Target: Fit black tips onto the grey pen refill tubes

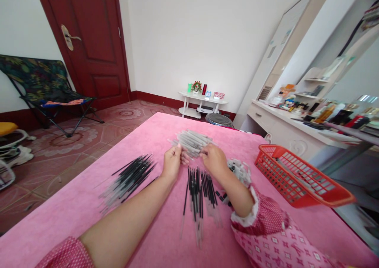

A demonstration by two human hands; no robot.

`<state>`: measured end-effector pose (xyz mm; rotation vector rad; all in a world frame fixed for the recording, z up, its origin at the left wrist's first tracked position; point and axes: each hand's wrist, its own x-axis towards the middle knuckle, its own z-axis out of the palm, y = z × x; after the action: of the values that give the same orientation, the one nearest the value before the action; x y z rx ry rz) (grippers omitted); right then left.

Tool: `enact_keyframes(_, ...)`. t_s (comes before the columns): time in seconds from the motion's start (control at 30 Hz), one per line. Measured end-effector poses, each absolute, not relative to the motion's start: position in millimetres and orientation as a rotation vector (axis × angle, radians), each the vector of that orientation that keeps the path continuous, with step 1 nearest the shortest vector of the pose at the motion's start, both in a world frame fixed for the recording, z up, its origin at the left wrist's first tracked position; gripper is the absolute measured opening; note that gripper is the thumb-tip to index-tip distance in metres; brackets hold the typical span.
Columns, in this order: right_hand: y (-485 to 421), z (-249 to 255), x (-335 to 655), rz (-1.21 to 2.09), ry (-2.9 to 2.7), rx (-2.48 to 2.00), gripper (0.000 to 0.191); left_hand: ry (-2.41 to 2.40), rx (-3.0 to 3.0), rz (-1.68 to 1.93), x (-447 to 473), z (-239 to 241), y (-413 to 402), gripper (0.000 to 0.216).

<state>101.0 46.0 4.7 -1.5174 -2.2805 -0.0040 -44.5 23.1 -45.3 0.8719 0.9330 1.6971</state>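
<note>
My left hand [173, 160] is closed at the near left edge of a pile of thin, translucent grey sticks [194, 140], its thumb on top. Across from it, my right hand [213, 157] pinches at the pile's right side, fingertips down among the sticks. Blur hides what either hand holds. Nearer to me, between my forearms, lies a bunch of thin black-and-clear sticks [195, 193]. Left of my left arm is a larger bunch of black-and-clear sticks [133, 177]. Small clear pieces [239, 171] are heaped beside my right wrist, with small black caps [219, 195] close by.
A pink cloth covers the table [166, 228]. On its right side stands a red plastic basket [302, 177] with some contents. Beyond it is a white dressing table [266, 119] crowded with bottles. A folding chair [44, 82] stands by the dark red door [91, 42].
</note>
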Motion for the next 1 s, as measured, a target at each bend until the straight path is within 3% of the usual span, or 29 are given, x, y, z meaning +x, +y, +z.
enact_keyframes(0.47,33,6,101,0.523,-2.005,-1.097,0.013,0.819,1.002,1.57,-43,-37,16,0.043)
enact_keyframes(0.73,35,3,107,0.482,-2.152,-1.158,0.015,0.804,0.991,1.624,-44,-38,15,0.038)
enact_keyframes(1.0,33,23,130,0.325,-2.464,-1.629,0.008,0.834,0.898,1.67,-44,-39,18,0.04)
